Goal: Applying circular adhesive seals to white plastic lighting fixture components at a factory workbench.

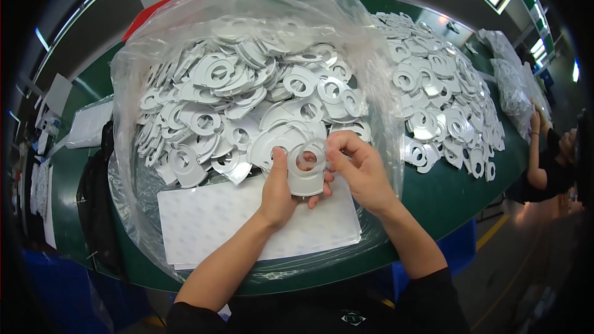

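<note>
In the middle, my left hand (276, 196) grips a white plastic part (305, 184), a flat plate with a round hole at its upper end. Its thumb lies along the left side, and fingertips show through the hole and below the right edge. My right hand (366, 174) pinches thumb and forefinger on the edge of a thin translucent ring (320, 150), which overlaps the part's hole. Whether the ring touches the part all round, I cannot tell. Right behind my hands, a heap of similar white parts (213, 117) fills an opened clear plastic bag (378, 80).
Under my forearms lies a stack of white sheets (247, 226) on the green table (427, 226). A second heap of white parts (442, 96) spreads to the right. Black cloth (96, 201) hangs at the left. Beyond the right edge, a person (547, 161) reaches toward clear bags (510, 83).
</note>
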The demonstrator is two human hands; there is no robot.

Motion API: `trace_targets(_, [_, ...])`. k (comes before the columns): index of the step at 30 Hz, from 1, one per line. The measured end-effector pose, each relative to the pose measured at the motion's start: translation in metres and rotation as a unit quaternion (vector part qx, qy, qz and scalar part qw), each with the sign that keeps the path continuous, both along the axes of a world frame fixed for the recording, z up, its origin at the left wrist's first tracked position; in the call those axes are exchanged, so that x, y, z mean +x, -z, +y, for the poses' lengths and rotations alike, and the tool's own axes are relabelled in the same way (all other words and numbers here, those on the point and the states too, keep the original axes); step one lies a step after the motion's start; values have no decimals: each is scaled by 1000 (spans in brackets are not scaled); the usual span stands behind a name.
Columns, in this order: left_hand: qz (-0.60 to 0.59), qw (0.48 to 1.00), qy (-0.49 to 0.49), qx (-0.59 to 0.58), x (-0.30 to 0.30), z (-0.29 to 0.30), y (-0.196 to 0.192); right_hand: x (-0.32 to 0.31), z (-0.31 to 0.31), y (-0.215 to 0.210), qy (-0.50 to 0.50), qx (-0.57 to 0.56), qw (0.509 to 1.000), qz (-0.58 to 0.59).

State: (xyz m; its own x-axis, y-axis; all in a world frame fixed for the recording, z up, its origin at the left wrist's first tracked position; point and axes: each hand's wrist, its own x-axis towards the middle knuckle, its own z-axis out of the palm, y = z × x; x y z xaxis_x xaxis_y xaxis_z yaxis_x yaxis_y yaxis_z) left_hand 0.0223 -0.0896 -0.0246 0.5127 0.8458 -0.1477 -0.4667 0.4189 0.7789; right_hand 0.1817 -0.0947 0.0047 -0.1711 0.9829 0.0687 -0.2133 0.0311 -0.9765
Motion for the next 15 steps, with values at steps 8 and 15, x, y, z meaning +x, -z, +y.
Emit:
trace_targets(8, [4, 1000, -13, 14, -1, 0, -2, -3, 0, 1, -34, -2, 999, -29])
trace_targets(15, [3, 1000, -7, 12, -1, 1, -3, -3, 0, 1, -38, -1, 999, -32])
